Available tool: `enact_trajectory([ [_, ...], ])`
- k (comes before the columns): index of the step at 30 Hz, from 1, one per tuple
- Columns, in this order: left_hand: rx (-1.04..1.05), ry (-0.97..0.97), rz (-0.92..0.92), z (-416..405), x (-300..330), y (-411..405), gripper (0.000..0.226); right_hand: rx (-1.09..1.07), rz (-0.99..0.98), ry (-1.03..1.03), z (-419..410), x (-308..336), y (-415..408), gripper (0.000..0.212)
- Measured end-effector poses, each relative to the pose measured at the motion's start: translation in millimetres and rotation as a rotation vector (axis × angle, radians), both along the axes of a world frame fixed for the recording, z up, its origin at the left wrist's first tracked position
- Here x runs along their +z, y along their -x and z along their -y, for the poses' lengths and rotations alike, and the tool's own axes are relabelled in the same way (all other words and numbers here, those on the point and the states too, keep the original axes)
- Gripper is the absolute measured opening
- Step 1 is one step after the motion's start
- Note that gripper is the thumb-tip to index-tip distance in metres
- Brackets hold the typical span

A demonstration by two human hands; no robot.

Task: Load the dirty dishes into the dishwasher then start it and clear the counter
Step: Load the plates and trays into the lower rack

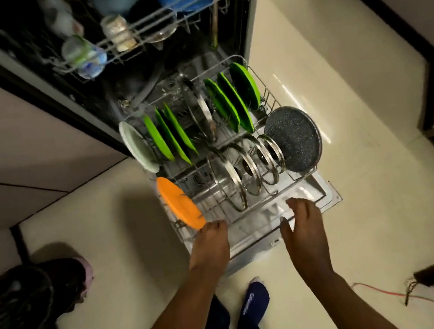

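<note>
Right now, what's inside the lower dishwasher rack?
The lower rack holds green plates, more green plates, a white bowl, an orange plate, steel-rimmed lids and a speckled pan. The rack floor beneath them is mostly hidden.

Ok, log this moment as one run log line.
stage: loading | lower rack: pulled out, plates and lids standing | left hand: at orange plate | right hand: open at rack front

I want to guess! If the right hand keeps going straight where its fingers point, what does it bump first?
Probably the front rim of the lower rack, just beyond the right hand; next come the lids. Depth is hard to judge.
</note>
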State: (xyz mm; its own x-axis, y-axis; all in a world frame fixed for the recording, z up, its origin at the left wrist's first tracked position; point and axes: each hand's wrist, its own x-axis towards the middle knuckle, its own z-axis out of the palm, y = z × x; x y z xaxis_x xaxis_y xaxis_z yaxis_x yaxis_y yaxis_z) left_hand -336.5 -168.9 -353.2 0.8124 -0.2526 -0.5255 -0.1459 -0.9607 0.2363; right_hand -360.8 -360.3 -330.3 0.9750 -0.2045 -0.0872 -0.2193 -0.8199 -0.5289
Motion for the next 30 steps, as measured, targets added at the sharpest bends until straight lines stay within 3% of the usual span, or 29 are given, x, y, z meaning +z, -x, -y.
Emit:
enact_trajectory([
  [4, 0.004, -0.044, 0.074, -38.2, 83.7, 9.0, 0.034, 0.229, 0.03, 0.003, -36.2, 60.1, 21.1, 0.037],
  [11, 0.184, -0.058, 0.183, -117.5, 193.6, 26.4, 0.026, 0.46, 0.143, 0.107, -107.4, 140.3, 7.2, 0.031],
  [20, 0.452, -0.071, 0.292, -230.5, 238.3, 67.8, 0.029, 0.686, 0.256, 0.086, -227.0, 190.4, 1.5, 0.035],
  [26, 0.592, -0.107, 0.436, -347.1, 274.9, 100.2, 0.034, 0.89, 0.341, 0.06, -343.5, 234.9, -5.5, 0.037],
  [30, 0.744, -0.159, 0.533, -427.5, 311.6, 114.0, 0.026, 1.015, 0.431, 0.027, -416.0, 266.7, -11.0, 0.038],
])
